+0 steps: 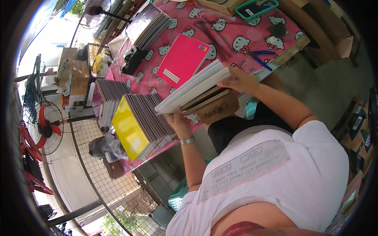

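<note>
L hand [179, 125]: my fingers wrap the lower left end of the white notebook block [193, 87], gripping it from beneath; silver watch [187, 140] on that wrist.
R hand [237, 82]: closed over the block's right end, thumb on top, fingers under.
Notebook block: spiral-bound, white pages showing, held tilted w/ right end higher, above the table edge, just over a brown board [215, 107] w/ script lettering.
Stack nearby: yellow-cover notebooks [136, 128] w/ dark spirals, left of my L hand, on the table.
Pink notebook [183, 59]: lies flat behind the block.
Table [232, 33]: pink cartoon-cat cloth.
Pliers [260, 57]: blue handles, near table's right edge, beyond my R hand.
Far stacks: more notebooks [151, 24] at the back left.
Floor side: red fan [43, 128] far left.
</note>
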Tool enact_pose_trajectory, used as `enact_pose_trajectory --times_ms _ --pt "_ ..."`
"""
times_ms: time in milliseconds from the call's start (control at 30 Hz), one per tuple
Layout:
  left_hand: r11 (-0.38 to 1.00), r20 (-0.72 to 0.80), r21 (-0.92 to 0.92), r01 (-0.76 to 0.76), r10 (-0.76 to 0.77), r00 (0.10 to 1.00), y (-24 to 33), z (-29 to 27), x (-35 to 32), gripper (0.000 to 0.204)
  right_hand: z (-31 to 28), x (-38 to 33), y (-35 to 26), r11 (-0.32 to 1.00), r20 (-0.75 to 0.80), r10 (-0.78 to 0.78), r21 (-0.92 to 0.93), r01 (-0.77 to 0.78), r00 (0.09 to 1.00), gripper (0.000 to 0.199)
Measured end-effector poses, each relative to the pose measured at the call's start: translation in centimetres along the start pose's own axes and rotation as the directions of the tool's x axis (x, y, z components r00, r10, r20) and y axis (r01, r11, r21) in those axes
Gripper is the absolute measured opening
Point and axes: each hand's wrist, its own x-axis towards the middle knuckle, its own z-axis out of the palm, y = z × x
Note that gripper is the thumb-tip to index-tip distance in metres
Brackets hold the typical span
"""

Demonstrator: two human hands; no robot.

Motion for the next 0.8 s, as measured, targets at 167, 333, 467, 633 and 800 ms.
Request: enact_pose_trajectory --times_ms 167,333,467,633,800 --pt "0.948 -0.069 0.279 -0.152 0.177 0.982 -2.5 0.1 -1.5 0.054 1.0 -0.5 2.8 0.996 -0.083 -0.044 -0.085 0.037 0.996 0.068" --pt "0.187 0.181 0.805 -0.563 0.826 0.533 2.8 9.0 -2.8 0.064 0.6 -1.3 4.4 0.983 -0.062 -0.109 0.144 0.117 0.992 0.061" --pt "-0.042 0.620 0.749 -0.661 0.396 0.677 3.7 13.1 -2.1 0.056 -0.3 -1.1 3.3 0.972 0.001 -0.206 0.114 0.204 0.979 0.053" --pt "0.059 0.683 0.667 -0.743 0.348 0.641 5.1 13.7 -1.3 0.042 -5.8 6.0 5.0 0.855 0.219 -0.510 0.022 0.518 0.832 0.041" --pt "0.076 0.669 0.666 -0.742 0.379 0.639 4.5 14.6 -2.8 0.026 -14.7 18.9 9.5 0.644 -0.312 -0.417 -0.764 0.036 0.854 0.034"
